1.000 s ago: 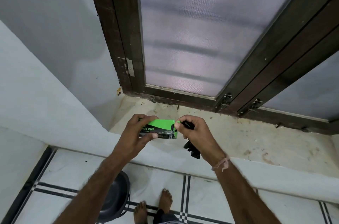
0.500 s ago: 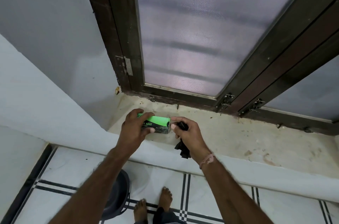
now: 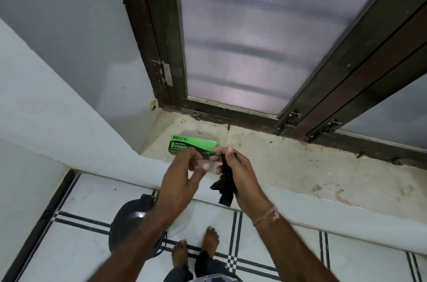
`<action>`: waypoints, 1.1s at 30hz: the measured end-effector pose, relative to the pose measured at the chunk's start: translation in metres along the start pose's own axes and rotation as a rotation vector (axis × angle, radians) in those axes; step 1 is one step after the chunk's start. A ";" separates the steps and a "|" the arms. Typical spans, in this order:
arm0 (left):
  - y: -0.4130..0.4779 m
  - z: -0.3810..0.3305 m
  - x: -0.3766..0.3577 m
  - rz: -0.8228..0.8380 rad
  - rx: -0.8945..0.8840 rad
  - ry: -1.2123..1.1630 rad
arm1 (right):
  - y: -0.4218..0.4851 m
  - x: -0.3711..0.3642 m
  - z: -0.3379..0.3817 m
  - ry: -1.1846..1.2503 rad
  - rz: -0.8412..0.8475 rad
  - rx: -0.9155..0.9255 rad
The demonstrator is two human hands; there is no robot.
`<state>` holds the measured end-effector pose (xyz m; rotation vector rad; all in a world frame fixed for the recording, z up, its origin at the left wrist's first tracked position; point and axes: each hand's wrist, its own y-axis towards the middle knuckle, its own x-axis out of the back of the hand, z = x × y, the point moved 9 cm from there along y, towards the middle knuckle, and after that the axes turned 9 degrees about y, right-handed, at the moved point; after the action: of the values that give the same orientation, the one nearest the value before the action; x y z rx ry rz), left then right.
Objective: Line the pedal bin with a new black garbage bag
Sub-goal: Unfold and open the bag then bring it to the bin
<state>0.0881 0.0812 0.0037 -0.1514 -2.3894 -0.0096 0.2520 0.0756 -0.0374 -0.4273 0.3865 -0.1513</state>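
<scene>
A green box of garbage bags (image 3: 194, 145) lies on the stained window ledge (image 3: 288, 166). My right hand (image 3: 240, 173) pinches a folded black garbage bag (image 3: 225, 183), which hangs down below the fingers. My left hand (image 3: 182, 180) hovers just in front of the box with fingers loosely spread, holding nothing. The dark round pedal bin (image 3: 129, 219) stands on the floor below my left forearm, which hides part of it.
A frosted window in a dark wooden frame (image 3: 171, 73) rises behind the ledge. A white wall (image 3: 57, 96) closes the left side. My bare feet (image 3: 196, 251) stand on a white tiled floor with black lines.
My left hand has let go of the green box, which now lies on the ledge, and has drawn back. My right hand still holds the black bag.
</scene>
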 end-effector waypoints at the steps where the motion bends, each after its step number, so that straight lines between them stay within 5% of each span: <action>1: -0.012 -0.005 -0.008 0.108 0.081 -0.162 | -0.005 -0.011 -0.003 0.048 0.024 -0.006; 3: -0.037 -0.007 -0.021 0.234 0.266 -0.404 | -0.015 -0.035 -0.012 0.117 0.051 -0.037; 6: -0.063 0.014 -0.020 0.211 0.463 -0.567 | -0.027 -0.070 -0.031 0.128 0.081 -0.108; 15: -0.108 0.111 0.057 -0.062 0.643 -0.918 | -0.074 -0.146 -0.088 0.057 0.190 -0.262; 22: -0.176 0.227 0.136 -0.265 0.749 -1.064 | -0.115 -0.210 -0.143 -0.182 0.204 -0.185; 25: -0.213 0.279 0.179 -0.292 0.747 -0.990 | -0.149 -0.233 -0.185 -0.328 0.255 -0.229; 30: -0.288 0.347 0.240 -0.209 0.770 -0.804 | -0.206 -0.290 -0.213 -0.246 0.216 -0.135; 33: -0.318 0.356 0.297 -0.335 0.612 -0.221 | -0.239 -0.334 -0.213 -0.386 0.336 -0.077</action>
<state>-0.4048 -0.1853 -0.0447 0.5584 -2.4890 0.5998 -0.1534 -0.1443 -0.0017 -0.4507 0.0798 0.2713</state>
